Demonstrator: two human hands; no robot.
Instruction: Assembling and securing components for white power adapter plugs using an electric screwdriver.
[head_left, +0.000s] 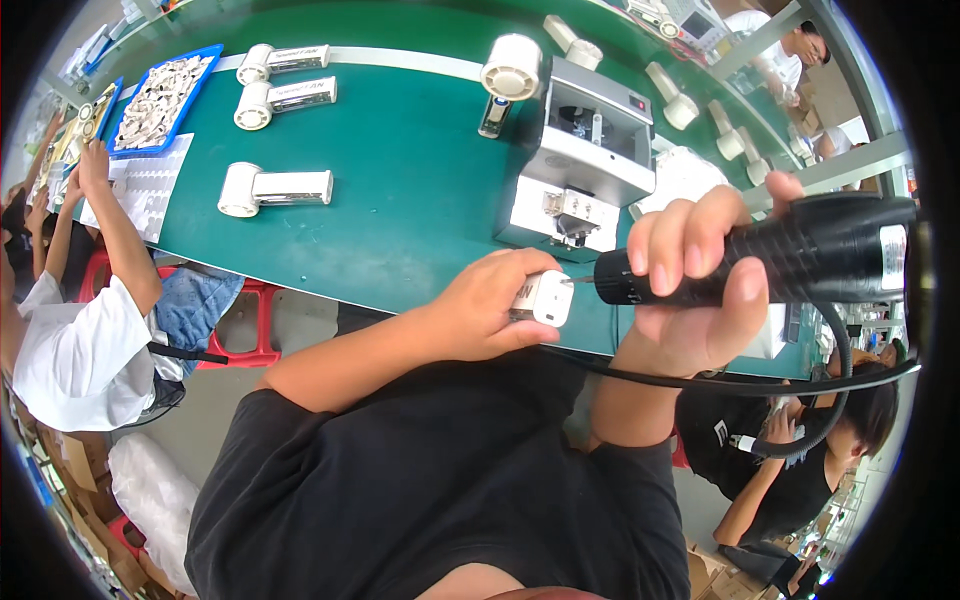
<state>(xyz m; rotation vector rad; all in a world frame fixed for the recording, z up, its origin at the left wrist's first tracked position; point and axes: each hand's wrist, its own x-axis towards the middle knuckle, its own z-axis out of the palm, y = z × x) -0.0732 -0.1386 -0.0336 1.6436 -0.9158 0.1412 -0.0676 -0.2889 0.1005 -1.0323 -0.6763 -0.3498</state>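
Note:
My left hand (487, 308) is closed around a white handheld fan (550, 298), of which the squared end with a small dark slot shows. Most of its body is hidden by my palm and fingers. A black electric screwdriver (780, 250) lies almost level in my right hand (700, 270), with the fingers over its barrel and the thumb below. Its thin bit (582, 281) points left and meets the fan's end near the upper edge; whether it presses on a screw is too small to tell. Just beyond both hands stands a grey screw feeder (590, 150).
Several white handheld fans (275, 190) lie on the green table (400, 200); one (512, 68) stands beside the feeder. A blue tray (165, 100) of small parts sits far left. The screwdriver's black cable (690, 382) crosses before my body. Co-workers (85, 330) sit on both sides.

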